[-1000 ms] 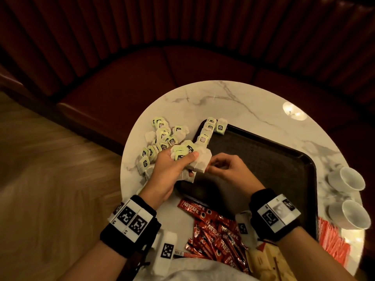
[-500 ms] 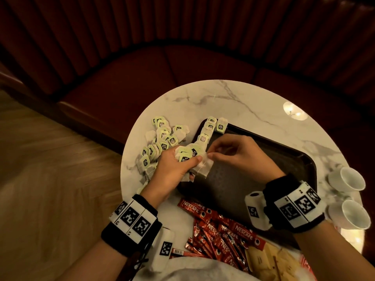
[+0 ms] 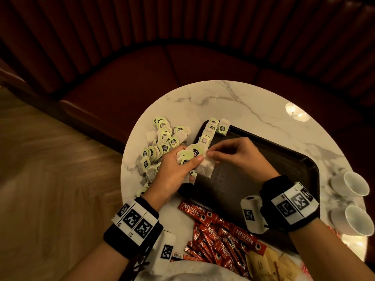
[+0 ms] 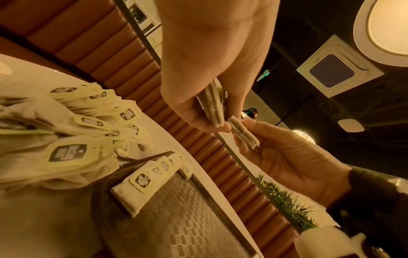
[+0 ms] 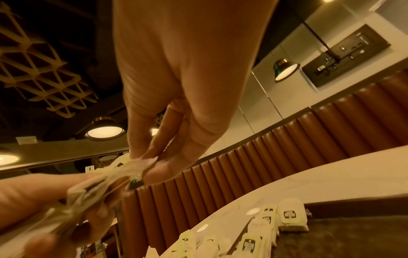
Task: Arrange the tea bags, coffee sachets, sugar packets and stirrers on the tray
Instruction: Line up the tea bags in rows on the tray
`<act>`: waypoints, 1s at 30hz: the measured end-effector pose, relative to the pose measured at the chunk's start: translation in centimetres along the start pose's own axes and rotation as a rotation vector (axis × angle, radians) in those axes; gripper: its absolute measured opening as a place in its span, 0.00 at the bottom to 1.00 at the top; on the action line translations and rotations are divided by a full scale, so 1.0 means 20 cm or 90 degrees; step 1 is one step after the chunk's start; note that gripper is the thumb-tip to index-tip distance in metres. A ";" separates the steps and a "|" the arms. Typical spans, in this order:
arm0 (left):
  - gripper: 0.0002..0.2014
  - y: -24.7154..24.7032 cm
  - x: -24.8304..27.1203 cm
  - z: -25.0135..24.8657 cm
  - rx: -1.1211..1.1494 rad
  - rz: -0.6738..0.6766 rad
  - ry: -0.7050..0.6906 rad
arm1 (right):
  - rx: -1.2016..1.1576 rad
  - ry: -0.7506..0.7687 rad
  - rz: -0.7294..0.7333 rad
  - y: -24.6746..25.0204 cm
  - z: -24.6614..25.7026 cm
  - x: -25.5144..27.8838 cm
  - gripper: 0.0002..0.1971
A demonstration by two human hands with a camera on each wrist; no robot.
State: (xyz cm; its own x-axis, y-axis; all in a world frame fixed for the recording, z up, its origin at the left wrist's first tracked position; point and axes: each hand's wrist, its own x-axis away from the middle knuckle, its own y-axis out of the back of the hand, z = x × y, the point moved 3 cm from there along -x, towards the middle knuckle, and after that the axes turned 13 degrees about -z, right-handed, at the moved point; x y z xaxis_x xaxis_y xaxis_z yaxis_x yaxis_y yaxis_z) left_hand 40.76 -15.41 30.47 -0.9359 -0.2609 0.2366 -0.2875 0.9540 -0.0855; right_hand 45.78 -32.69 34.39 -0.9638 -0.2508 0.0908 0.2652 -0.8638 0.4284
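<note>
progress: early, one tea-bag row on tray | left hand grips bundle | right hand pinches one bag | sachets untouched on tabletop

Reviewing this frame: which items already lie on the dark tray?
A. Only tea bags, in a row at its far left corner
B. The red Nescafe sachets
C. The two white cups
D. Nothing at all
A: a short row of tea bags lies at the tray's far left corner, while the Nescafe sachets and white cups sit on the marble table.
</note>
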 end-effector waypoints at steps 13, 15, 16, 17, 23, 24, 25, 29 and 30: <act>0.05 0.06 -0.03 0.10 -0.020 -0.085 0.056 | -0.015 -0.072 -0.245 0.14 -0.27 -0.28 0.06; 0.05 0.08 -0.03 0.11 -0.032 -0.084 0.063 | 0.025 -0.080 -0.283 0.18 -0.32 -0.37 0.05; 0.05 0.09 -0.03 0.11 -0.031 -0.088 0.067 | 0.043 -0.088 -0.292 0.19 -0.34 -0.41 0.05; 0.05 0.09 -0.03 0.12 -0.027 -0.092 0.073 | 0.062 -0.101 -0.297 0.20 -0.37 -0.45 0.06; 0.02 0.12 -0.05 0.13 -0.038 -0.104 0.087 | 0.115 -0.183 -0.210 0.18 -0.53 -0.61 0.02; 0.03 0.13 -0.05 0.14 -0.045 -0.106 0.086 | 0.120 -0.189 -0.204 0.18 -0.55 -0.63 0.02; 0.03 0.13 -0.06 0.14 -0.048 -0.105 0.087 | 0.131 -0.191 -0.206 0.18 -0.57 -0.65 0.04; 0.03 0.14 -0.07 0.16 -0.055 -0.112 0.094 | 0.152 -0.182 -0.245 0.18 -0.58 -0.70 0.08; 0.03 0.14 -0.07 0.16 -0.054 -0.114 0.094 | 0.150 -0.179 -0.251 0.18 -0.59 -0.72 0.07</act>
State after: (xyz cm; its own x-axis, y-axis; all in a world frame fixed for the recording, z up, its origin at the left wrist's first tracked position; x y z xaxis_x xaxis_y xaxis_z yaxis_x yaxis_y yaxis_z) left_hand 40.60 -12.80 26.76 -0.8299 -0.4082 0.3803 -0.4219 0.9052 0.0510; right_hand 60.90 -37.31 24.07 -0.9679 0.2277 0.1061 -0.1009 -0.7392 0.6659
